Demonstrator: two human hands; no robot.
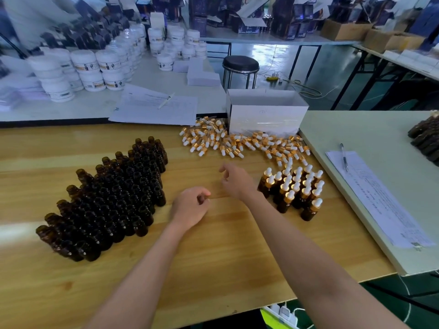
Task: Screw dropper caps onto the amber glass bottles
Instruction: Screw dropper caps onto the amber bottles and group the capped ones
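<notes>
- Hovering above the wooden table [213, 252], both hands hold nothing. The left hand [190, 206] has its fingers loosely curled, thumb close to forefinger but pinching nothing. The right hand [234, 180] is equally slack, fingers hanging bent.
- Uncapped amber bottles [107, 198] stand upright in a tight block on the left of the table, necks open. Judged to be the supply stock, set where the left hand can reach it.
- Capped bottles [294, 191] stand in a smaller cluster on the right, just beside the right forearm. Judged to be the finished lot, kept well apart from the uncapped block to prevent mixing.
- Loose dropper caps [237, 142] lie scattered along the far side of the table, against the foot of a white box [266, 112]. They were probably tipped from it.
- Judgement: the operator is between cycles, and a bottle and a cap must each be picked up next.
- Writing: the printed sheets with a pen [370, 193] on the right are too small to read. The white jars [83, 67] behind carry banded labels, blurred, with no brand legible. Faint marks on the box front are illegible.
</notes>
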